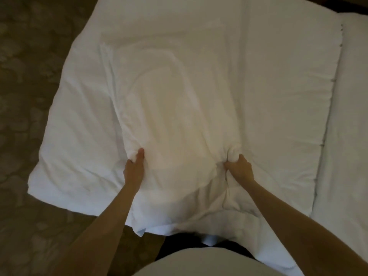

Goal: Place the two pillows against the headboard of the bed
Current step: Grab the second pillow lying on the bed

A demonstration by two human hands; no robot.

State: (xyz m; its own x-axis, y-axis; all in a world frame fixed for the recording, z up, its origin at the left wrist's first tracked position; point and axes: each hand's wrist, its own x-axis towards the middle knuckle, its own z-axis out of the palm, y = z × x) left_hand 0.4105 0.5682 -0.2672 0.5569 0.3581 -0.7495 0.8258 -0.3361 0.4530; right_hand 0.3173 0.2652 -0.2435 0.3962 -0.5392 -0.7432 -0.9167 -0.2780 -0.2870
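A white pillow (171,108) lies lengthwise on the white duvet (278,96) in front of me, its near end bunched up. My left hand (134,170) grips the pillow's near left corner. At the near right corner, my right hand (240,169) is closed on a fistful of the same pillow. A loose flap of the pillowcase hangs toward me between my arms. No second pillow and no headboard can be made out in this view.
The duvet's edge runs down the right side, with the white bed sheet (350,136) beyond it. Dim patterned carpet (29,96) fills the left. The duvet's near left corner hangs over the bed's edge by my body.
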